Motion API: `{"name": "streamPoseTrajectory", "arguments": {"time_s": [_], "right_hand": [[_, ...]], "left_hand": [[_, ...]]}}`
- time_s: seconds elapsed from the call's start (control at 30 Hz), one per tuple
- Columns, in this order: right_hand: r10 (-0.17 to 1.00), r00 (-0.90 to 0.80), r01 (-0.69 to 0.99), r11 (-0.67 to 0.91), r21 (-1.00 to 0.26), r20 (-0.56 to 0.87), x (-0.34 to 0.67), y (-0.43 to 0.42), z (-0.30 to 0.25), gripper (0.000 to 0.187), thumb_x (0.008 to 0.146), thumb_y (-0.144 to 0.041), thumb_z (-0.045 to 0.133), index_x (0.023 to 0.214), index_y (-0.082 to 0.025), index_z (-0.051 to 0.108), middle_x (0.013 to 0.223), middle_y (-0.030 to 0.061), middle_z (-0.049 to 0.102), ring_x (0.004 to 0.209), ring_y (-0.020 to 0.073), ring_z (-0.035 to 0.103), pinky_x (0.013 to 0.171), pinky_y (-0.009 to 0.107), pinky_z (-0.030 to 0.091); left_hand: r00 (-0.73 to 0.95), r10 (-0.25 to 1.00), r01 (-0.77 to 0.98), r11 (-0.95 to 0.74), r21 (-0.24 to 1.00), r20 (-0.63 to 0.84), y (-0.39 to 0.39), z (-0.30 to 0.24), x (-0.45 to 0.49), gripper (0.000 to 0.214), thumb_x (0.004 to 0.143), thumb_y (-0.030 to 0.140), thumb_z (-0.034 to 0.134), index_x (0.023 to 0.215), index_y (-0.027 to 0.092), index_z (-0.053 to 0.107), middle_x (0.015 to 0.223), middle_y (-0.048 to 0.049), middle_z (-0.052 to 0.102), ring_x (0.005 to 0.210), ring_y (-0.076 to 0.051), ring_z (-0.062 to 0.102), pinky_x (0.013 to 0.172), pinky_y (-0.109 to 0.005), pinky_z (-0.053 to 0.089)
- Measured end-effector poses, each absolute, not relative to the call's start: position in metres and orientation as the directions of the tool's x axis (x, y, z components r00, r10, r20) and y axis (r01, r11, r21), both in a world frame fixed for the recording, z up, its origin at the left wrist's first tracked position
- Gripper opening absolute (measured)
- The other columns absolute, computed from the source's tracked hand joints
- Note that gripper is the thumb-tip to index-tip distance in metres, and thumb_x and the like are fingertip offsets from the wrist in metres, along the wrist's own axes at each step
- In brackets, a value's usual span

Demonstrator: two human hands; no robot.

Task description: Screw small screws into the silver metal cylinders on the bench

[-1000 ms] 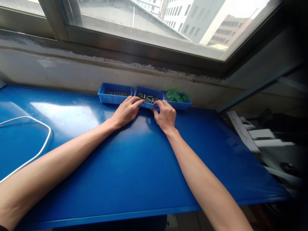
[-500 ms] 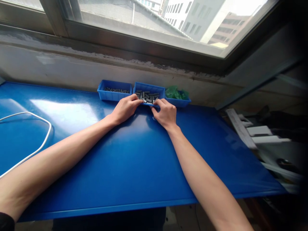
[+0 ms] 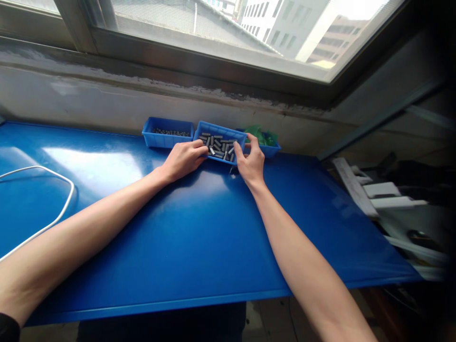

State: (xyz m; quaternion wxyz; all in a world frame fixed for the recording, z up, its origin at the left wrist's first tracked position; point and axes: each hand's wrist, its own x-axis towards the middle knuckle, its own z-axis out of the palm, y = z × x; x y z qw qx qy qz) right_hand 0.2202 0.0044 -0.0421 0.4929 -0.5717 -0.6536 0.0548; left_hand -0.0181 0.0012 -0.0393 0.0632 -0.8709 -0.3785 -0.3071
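- Bins: three, blue, in a row at upper centre of the frame: left bin (image 3: 167, 140), middle bin (image 3: 223, 128), right bin (image 3: 272, 151).
- Middle bin: tilted toward the viewer, between both hands; contains more than ten dark oblong pieces (image 3: 217, 146), overlapping, exact count not determinable.
- Left bin: contains numerous small dark parts (image 3: 173, 133), too small to count.
- Right bin: contains green plastic film (image 3: 258, 135).
- Left hand (image 3: 187, 156): fingers together, gripping the middle bin's near left corner.
- Right hand (image 3: 252, 161): thumb and fingers clamped on its right end.
- Cable (image 3: 64, 209): one, white, at left of the frame.
- Surface: glossy blue table (image 3: 178, 256), reflecting daylight at left.
- Room: worn wall (image 3: 107, 99) behind; framed window (image 3: 213, 28) above, buildings outside.
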Motion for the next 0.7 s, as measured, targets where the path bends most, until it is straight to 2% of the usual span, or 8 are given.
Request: {"name": "streamPoseTrajectory", "arguments": {"time_s": [0.1,0.17,0.27,0.37,0.43,0.5,0.7], "right_hand": [[0.826,0.116,0.656,0.353,-0.667,0.551,0.223,0.002,-0.037,0.043,0.092,-0.048,0.061,0.126,-0.022,0.057,0.099,0.0084,0.067,0.073,0.0181,0.064,0.064,0.030,0.052],[0.833,0.101,0.637,0.365,-0.679,0.543,0.223,0.000,-0.034,0.041,0.091,-0.048,0.063,0.124,-0.024,0.058,0.102,0.0082,0.067,0.073,0.0174,0.063,0.062,0.029,0.052],[0.849,0.056,0.595,0.394,-0.701,0.525,0.224,-0.004,-0.030,0.041,0.088,-0.048,0.066,0.121,-0.025,0.057,0.111,0.0087,0.068,0.071,0.0155,0.062,0.058,0.027,0.051],[0.879,-0.001,0.541,0.402,-0.739,0.477,0.224,-0.006,-0.029,0.044,0.088,-0.053,0.066,0.121,-0.027,0.054,0.114,0.0066,0.067,0.060,0.0110,0.057,0.052,0.025,0.047],[0.888,-0.030,0.522,0.406,-0.750,0.460,0.225,-0.007,-0.029,0.045,0.087,-0.055,0.067,0.121,-0.028,0.052,0.108,0.0036,0.067,0.055,0.0099,0.053,0.051,0.025,0.045],[0.879,-0.046,0.520,0.427,-0.740,0.474,0.225,-0.007,-0.030,0.045,0.087,-0.056,0.068,0.119,-0.029,0.052,0.103,0.0017,0.066,0.056,0.0102,0.052,0.053,0.026,0.046],[0.836,-0.063,0.660,0.445,-0.605,0.546,0.222,-0.006,-0.037,0.038,0.092,-0.057,0.062,0.111,-0.026,0.053,0.103,0.0041,0.062,0.068,0.0142,0.054,0.068,0.031,0.051]], "left_hand": [[0.595,0.577,0.679,-0.734,0.034,0.560,0.000,-0.035,-0.018,0.026,0.098,0.038,0.058,0.090,0.017,0.073,0.087,-0.0073,0.068,0.078,-0.019,0.063,0.065,-0.029,0.042],[0.649,0.534,0.650,-0.759,-0.030,0.543,-0.002,-0.032,-0.016,0.030,0.098,0.041,0.059,0.089,0.017,0.073,0.087,-0.0092,0.069,0.084,-0.022,0.064,0.071,-0.031,0.046],[0.707,0.449,0.591,-0.799,-0.109,0.546,-0.006,-0.031,-0.009,0.022,0.098,0.032,0.060,0.107,0.016,0.072,0.109,-0.0138,0.071,0.104,-0.028,0.062,0.089,-0.040,0.050],[0.736,0.375,0.541,-0.826,-0.158,0.564,-0.009,-0.034,0.000,0.040,0.096,0.026,0.063,0.135,0.019,0.061,0.141,-0.0159,0.060,0.131,-0.032,0.053,0.107,-0.049,0.045],[0.738,0.358,0.533,-0.829,-0.170,0.572,-0.009,-0.037,0.004,0.048,0.096,0.029,0.064,0.143,0.020,0.055,0.152,-0.0169,0.052,0.142,-0.035,0.044,0.113,-0.053,0.040],[0.731,0.365,0.539,-0.827,-0.160,0.576,-0.008,-0.039,0.005,0.051,0.096,0.033,0.065,0.144,0.019,0.054,0.155,-0.0183,0.049,0.143,-0.036,0.043,0.115,-0.055,0.037],[0.716,0.427,0.560,-0.824,-0.089,0.552,-0.007,-0.040,0.005,0.050,0.096,0.033,0.065,0.144,0.024,0.054,0.147,-0.0179,0.055,0.135,-0.034,0.050,0.114,-0.055,0.038]]}}
